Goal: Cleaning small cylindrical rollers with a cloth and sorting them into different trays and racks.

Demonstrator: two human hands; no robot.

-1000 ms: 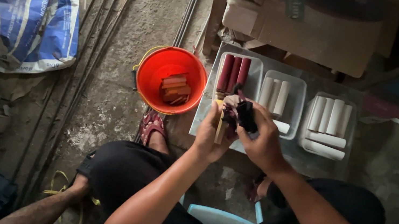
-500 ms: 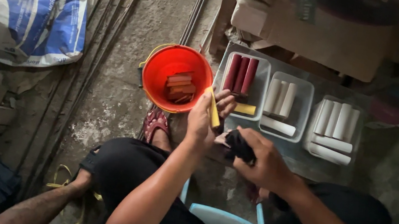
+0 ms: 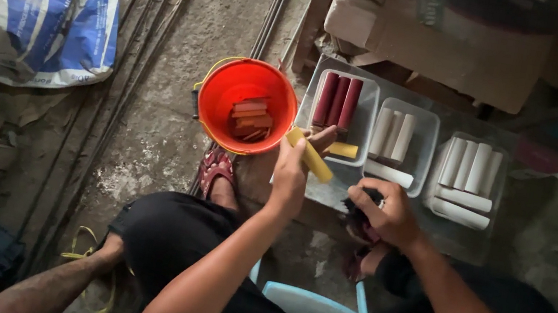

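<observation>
My left hand (image 3: pixel 292 170) grips a yellow stick (image 3: pixel 310 156) and holds it out just right of the orange bucket (image 3: pixel 216 103), over the leftmost clear tray (image 3: pixel 365 114). That tray holds three dark red sticks (image 3: pixel 338 101) and another yellow stick (image 3: pixel 343 149). My right hand (image 3: pixel 385 215) is closed around a small dark object (image 3: pixel 359 207) near my knee. The bucket has several reddish-brown pieces (image 3: pixel 252 117) at its bottom.
Two more clear trays (image 3: pixel 425 140) (image 3: pixel 496 189) hold white sticks. Cardboard boxes (image 3: pixel 461 36) stand behind them. A blue and white sack (image 3: pixel 30 6) lies at the left, metal rods (image 3: pixel 152 50) run along the concrete floor. A light blue stool (image 3: pixel 306 305) is under me.
My left hand has moved away from the right hand, carrying the yellow stick toward the bucket and the leftmost tray. The right hand has dropped lower with the dark object.
</observation>
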